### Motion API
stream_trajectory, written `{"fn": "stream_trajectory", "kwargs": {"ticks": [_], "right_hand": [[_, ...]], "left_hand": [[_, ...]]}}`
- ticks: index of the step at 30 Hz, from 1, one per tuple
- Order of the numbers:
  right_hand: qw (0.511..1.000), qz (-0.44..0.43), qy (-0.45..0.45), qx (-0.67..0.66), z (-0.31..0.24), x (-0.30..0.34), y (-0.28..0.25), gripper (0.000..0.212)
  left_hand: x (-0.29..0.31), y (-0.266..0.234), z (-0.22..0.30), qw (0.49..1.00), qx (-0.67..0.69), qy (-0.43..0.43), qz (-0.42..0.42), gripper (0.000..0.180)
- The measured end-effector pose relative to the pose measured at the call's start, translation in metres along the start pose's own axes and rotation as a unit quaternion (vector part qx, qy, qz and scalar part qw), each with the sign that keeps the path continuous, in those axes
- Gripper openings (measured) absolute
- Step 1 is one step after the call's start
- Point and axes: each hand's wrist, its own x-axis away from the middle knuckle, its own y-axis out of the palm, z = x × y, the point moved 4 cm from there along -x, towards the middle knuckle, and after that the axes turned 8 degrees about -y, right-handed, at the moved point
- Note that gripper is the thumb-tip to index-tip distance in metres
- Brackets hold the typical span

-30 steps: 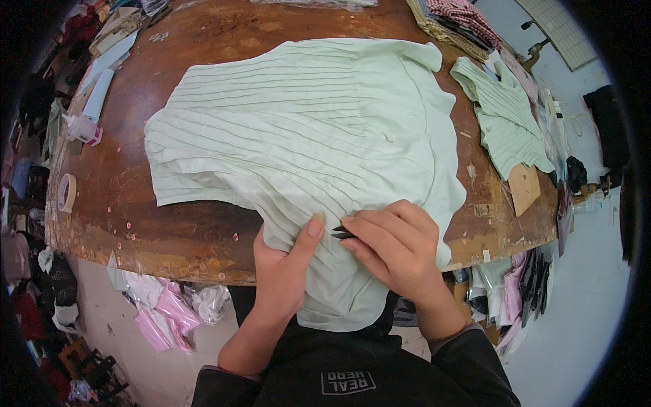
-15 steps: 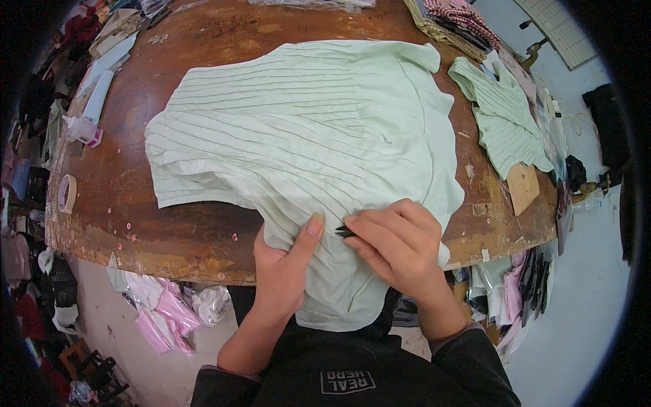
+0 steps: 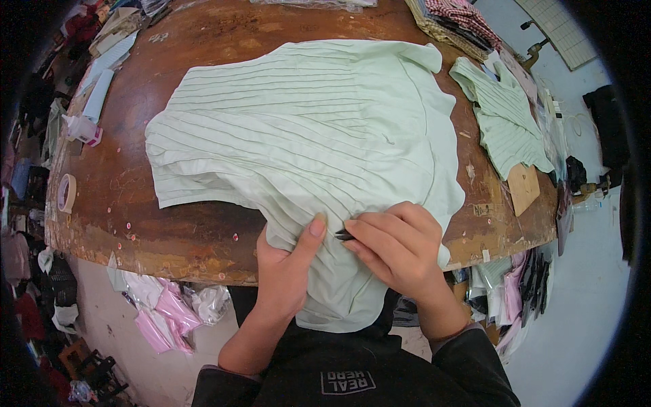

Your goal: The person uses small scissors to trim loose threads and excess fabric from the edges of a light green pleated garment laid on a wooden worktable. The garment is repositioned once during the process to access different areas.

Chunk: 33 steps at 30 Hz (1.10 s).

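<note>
A pale green garment [image 3: 319, 122] with long rows of narrow pleats is spread over the brown table, its near end hanging over the edge against my lap. Along that near part, my left hand [image 3: 288, 261] pinches a fold of the cloth, thumb on top and the other fingers hidden beneath. My right hand [image 3: 400, 247] grips small black thread snips [image 3: 344, 235]; only their dark pointed tips show past the fingers. Those tips are at the cloth, just right of my left thumb.
On the worn wooden table [image 3: 183, 237] are a roll of tape [image 3: 66, 193] and a white bottle [image 3: 83, 130] at left. Another pale green garment [image 3: 505, 112] and a tan card piece [image 3: 523, 188] lie at right. Folded fabrics [image 3: 454, 27] are stacked at the far right; bagged pink clothes [image 3: 166, 312] sit below.
Both hands have shifted only slightly; the left has edged a little to the right. The snips' tips show a bit less between my fingers. The garment lies nearly as before.
</note>
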Motion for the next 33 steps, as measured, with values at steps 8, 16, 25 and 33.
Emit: {"fn": "stream_trajectory", "kwargs": {"ticks": [8,16,25,33], "right_hand": [[0.999,-0.001,-0.026,0.025,-0.003,-0.001,-0.001,0.032],[1.000,-0.012,-0.010,0.001,-0.002,0.003,-0.004,0.033],[0.710,-0.095,0.489,-0.497,-0.010,0.028,-0.002,0.027],[0.702,-0.075,0.496,-0.506,-0.008,0.028,0.006,0.024]], "left_hand": [[-0.001,-0.001,-0.001,1.000,0.001,-0.004,-0.009,0.037],[0.001,0.002,-0.001,1.000,0.005,-0.002,-0.008,0.038],[0.002,-0.001,0.003,1.000,-0.014,0.008,0.004,0.033],[0.005,0.000,0.005,0.999,-0.035,0.022,0.010,0.031]]}}
